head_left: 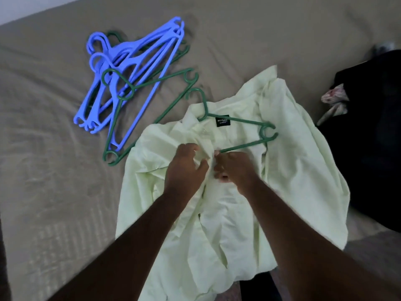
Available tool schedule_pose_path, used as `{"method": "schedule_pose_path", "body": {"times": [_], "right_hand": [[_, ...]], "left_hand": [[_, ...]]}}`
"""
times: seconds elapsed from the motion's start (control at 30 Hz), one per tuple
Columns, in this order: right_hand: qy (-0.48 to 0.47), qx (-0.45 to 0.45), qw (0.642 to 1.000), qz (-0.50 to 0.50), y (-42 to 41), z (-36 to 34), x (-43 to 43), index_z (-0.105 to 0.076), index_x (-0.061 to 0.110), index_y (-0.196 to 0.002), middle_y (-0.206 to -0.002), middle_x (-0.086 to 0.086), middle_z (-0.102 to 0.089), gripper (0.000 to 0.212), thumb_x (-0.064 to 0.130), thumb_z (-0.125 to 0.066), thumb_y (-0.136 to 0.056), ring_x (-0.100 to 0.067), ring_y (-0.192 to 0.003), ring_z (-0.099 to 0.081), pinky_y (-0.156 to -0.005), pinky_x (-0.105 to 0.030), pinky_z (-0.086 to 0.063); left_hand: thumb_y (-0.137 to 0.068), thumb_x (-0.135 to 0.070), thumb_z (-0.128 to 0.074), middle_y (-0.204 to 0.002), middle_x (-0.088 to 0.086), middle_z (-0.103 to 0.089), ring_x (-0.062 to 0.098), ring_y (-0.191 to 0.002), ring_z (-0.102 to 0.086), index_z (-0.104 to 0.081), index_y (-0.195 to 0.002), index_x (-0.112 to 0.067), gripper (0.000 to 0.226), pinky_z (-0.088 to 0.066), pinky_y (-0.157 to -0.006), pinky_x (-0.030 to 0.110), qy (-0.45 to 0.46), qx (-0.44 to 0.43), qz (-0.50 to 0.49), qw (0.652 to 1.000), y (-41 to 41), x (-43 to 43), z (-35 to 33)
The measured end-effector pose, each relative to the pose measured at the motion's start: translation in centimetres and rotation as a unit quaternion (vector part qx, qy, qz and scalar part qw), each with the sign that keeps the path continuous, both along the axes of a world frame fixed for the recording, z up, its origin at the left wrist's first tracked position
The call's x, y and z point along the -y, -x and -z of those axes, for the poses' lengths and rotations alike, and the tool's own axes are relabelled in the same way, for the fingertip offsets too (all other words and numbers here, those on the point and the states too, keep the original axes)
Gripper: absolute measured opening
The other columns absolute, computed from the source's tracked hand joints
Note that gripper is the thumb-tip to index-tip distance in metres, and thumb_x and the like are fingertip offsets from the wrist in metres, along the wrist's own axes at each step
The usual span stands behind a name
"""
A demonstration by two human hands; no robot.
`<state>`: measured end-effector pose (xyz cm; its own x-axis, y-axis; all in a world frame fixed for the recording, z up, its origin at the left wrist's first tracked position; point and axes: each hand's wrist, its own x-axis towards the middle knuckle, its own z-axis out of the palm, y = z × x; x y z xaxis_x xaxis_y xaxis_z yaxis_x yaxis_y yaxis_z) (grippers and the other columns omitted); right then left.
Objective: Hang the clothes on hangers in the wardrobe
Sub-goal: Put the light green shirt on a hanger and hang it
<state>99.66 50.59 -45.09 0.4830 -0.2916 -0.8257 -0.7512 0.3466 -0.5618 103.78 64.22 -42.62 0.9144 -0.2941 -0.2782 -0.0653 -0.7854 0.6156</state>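
Left hand [184, 168] and right hand [233, 168] fingers pinch the pale green cotton shirt [293, 170] placket, probably buttoning it around the twelve-o'clock dark green plastic hanger [245, 121].

the left hand [184, 168] and right hand [235, 168] are bare. so are the left forearm [138, 235] and right forearm [303, 231], uncovered from the wrists down to the lower edge of view. both arms look lean and widen toward the elbows. a short, pale fingernail [223, 177] shows on the right hand. the finger outlines are slightly blurred.
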Motion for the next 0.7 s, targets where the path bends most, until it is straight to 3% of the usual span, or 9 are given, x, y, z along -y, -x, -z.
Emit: {"method": "schedule_pose_path", "body": {"times": [0.03,0.1,0.2,0.27,0.4,0.47,0.53,0.6,0.7], "right_hand": [[0.078,0.016,0.995,-0.057,0.3,-0.5,1.3,-0.068,0.007,-0.079,-0.071,-0.010,-0.069,0.026,0.029,-0.067,-0.093,-0.020,-0.052,-0.063,-0.053,-0.033,-0.054],[0.289,0.057,0.946,-0.138,0.5,-2.0,4.1,-0.069,0.010,-0.079,-0.070,-0.001,-0.071,0.026,0.031,-0.064,-0.093,-0.019,-0.062,-0.067,-0.064,-0.032,-0.053],[0.457,0.078,0.877,-0.125,0.3,-3.6,8.3,-0.069,0.013,-0.089,-0.082,0.003,-0.072,0.016,0.027,-0.062,-0.092,-0.016,-0.078,-0.065,-0.076,-0.029,-0.047],[0.458,0.044,0.876,-0.146,-0.2,-2.9,10.7,-0.068,0.017,-0.101,-0.099,0.000,-0.071,0.016,0.027,-0.063,-0.090,-0.019,-0.097,-0.065,-0.089,-0.032,-0.047],[0.406,-0.060,0.862,-0.296,-0.1,-1.5,12.2,-0.045,0.014,-0.138,-0.139,-0.009,-0.050,0.066,0.029,-0.072,-0.080,-0.028,-0.133,-0.043,-0.108,-0.041,-0.032],[0.408,-0.075,0.842,-0.344,0.9,-1.2,11.6,-0.025,0.014,-0.150,-0.150,-0.011,-0.035,0.094,0.033,-0.078,-0.074,-0.031,-0.141,-0.031,-0.112,-0.049,-0.026],[0.432,-0.099,0.815,-0.373,2.3,-0.5,10.9,-0.009,0.014,-0.156,-0.156,-0.010,-0.026,0.108,0.032,-0.079,-0.075,-0.031,-0.145,-0.024,-0.114,-0.052,-0.026],[0.464,-0.088,0.807,-0.355,3.3,0.4,10.7,-0.012,0.013,-0.157,-0.156,-0.011,-0.027,0.099,0.021,-0.073,-0.079,-0.032,-0.145,-0.025,-0.114,-0.049,-0.027],[0.442,-0.012,0.858,-0.261,3.6,0.5,12.6,-0.051,0.008,-0.138,-0.137,-0.014,-0.053,0.057,0.005,-0.064,-0.083,-0.032,-0.132,-0.046,-0.105,-0.032,-0.034]], "left_hand": [[-0.082,-0.018,-0.069,-0.109,0.004,-0.059,0.023,-0.086,-0.062,-0.060,-0.113,-0.011,0.034,-0.052,-0.073,0.035,-0.002,0.039,0.015,0.999,-0.1,0.1,0.3],[-0.082,-0.021,-0.066,-0.109,0.008,-0.059,0.028,-0.093,-0.061,-0.063,-0.113,-0.009,0.033,-0.054,-0.076,0.038,-0.014,0.085,0.061,0.994,-0.7,0.5,1.0],[-0.082,-0.021,-0.063,-0.102,0.013,-0.061,0.034,-0.090,-0.060,-0.066,-0.112,-0.008,0.033,-0.055,-0.074,0.044,-0.059,0.141,0.182,0.971,-1.4,1.2,2.4],[-0.080,-0.015,-0.070,-0.097,0.012,-0.064,0.034,-0.083,-0.061,-0.068,-0.109,-0.009,0.030,-0.054,-0.067,0.043,-0.098,0.161,0.244,0.951,-2.0,1.6,3.2],[-0.078,-0.013,-0.073,-0.091,0.012,-0.066,0.035,-0.082,-0.064,-0.069,-0.104,-0.011,0.026,-0.047,-0.065,0.040,-0.164,0.144,0.300,0.928,-2.6,1.9,3.9],[-0.080,-0.010,-0.068,-0.092,0.012,-0.065,0.034,-0.084,-0.063,-0.068,-0.101,-0.010,0.021,-0.045,-0.068,0.039,-0.181,0.144,0.297,0.926,-2.6,1.9,4.1],[-0.078,-0.005,-0.066,-0.091,0.011,-0.063,0.033,-0.084,-0.061,-0.067,-0.099,-0.010,0.021,-0.045,-0.069,0.039,-0.194,0.137,0.295,0.926,-2.5,2.0,4.1],[-0.070,-0.002,-0.072,-0.085,0.011,-0.062,0.033,-0.077,-0.061,-0.066,-0.092,-0.010,0.024,-0.047,-0.064,0.039,-0.194,0.135,0.304,0.923,-2.5,1.9,4.2],[-0.054,0.001,-0.080,-0.071,0.009,-0.058,0.030,-0.061,-0.059,-0.066,-0.081,-0.011,0.032,-0.047,-0.051,0.035,-0.194,0.141,0.314,0.919,-2.7,1.6,4.3]]}}
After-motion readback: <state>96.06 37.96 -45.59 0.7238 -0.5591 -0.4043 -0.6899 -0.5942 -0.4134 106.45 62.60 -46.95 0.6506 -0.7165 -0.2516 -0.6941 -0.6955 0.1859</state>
